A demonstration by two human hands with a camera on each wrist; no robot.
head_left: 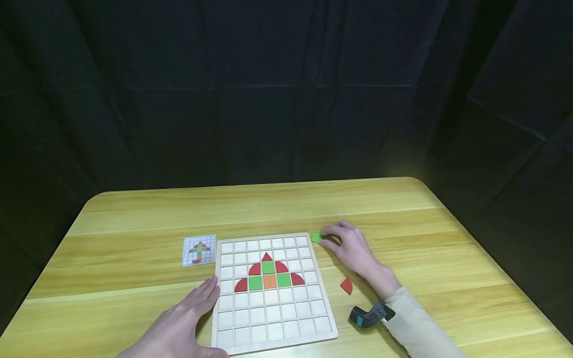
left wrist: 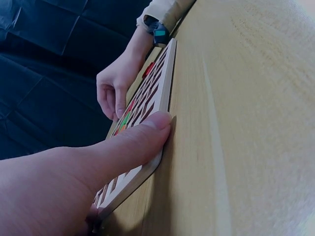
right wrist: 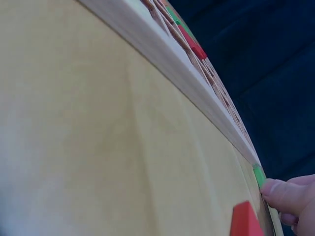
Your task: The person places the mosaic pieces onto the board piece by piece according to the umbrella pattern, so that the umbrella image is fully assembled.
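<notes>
A square wooden grid board (head_left: 271, 300) lies on the table, with red, green and orange pieces set in its cells. My left hand (head_left: 181, 318) steadies it, fingers straight along the left edge; in the left wrist view its thumb (left wrist: 130, 142) rests on the board's near edge. Just beyond the board's far right corner, my right hand (head_left: 348, 246) pinches a green square tile (head_left: 316, 237) by its right side. The right wrist view shows the thumb (right wrist: 285, 194) against that green tile (right wrist: 259, 176). A loose red quarter-circle piece (head_left: 346, 285) lies between the board and my right forearm.
To the left of the board's far corner lies a small printed card (head_left: 199, 250) with a coloured grid pattern. A dark wrist device (head_left: 371, 315) is strapped below the right sleeve. Black cloth (head_left: 286, 99) hangs behind the wooden table (head_left: 147, 214).
</notes>
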